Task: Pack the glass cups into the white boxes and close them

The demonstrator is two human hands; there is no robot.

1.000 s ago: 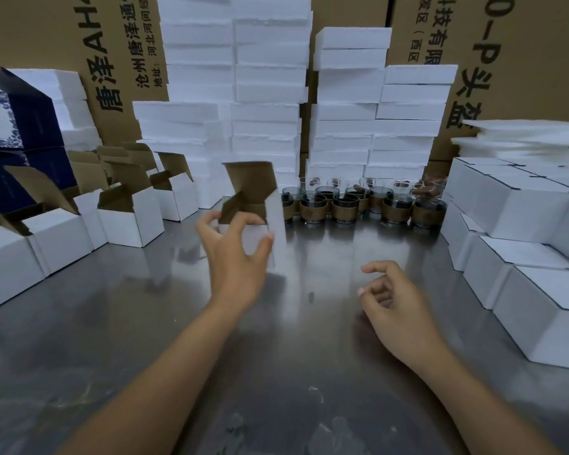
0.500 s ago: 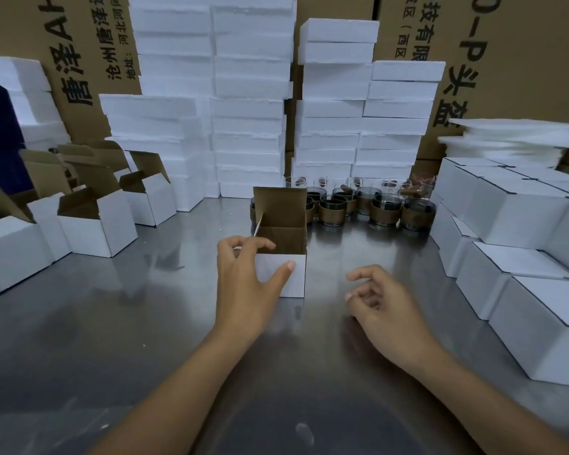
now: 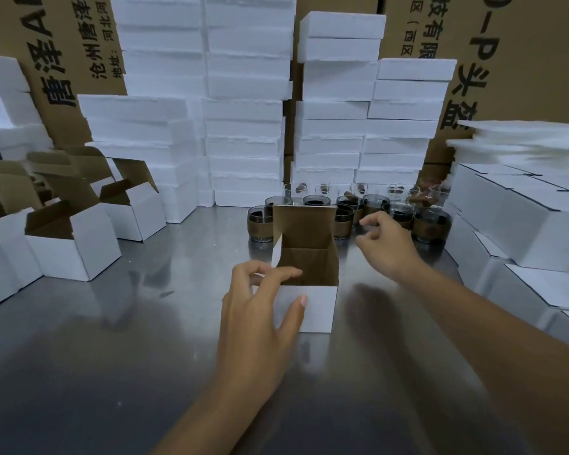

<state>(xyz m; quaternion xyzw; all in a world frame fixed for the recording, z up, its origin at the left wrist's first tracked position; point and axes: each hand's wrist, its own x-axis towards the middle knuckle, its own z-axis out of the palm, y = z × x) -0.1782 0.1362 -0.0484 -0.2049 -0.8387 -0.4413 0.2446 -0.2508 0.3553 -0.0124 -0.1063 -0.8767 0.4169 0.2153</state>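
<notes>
Fingers (image 3: 284, 274) of left hand (image 3: 257, 323) grip one open white box (image 3: 321, 310).

Metal table (image 3: 112, 356) under boxes (image 3: 312, 307), cups (image 3: 429, 226), foam (image 3: 243, 159)

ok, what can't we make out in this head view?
All head view.
- Open white box floor: hidden by its own front wall, contents unknown.
- Glass cups: rear ones masked by the box's raised flap and the right hand; count unclear.
- Its fingertips: motion-blurred; touching a cup or not, undecided.
- Brown carton print: cut by top edge and foam stacks.
- Left hand covers the box's near-left corner.
</notes>
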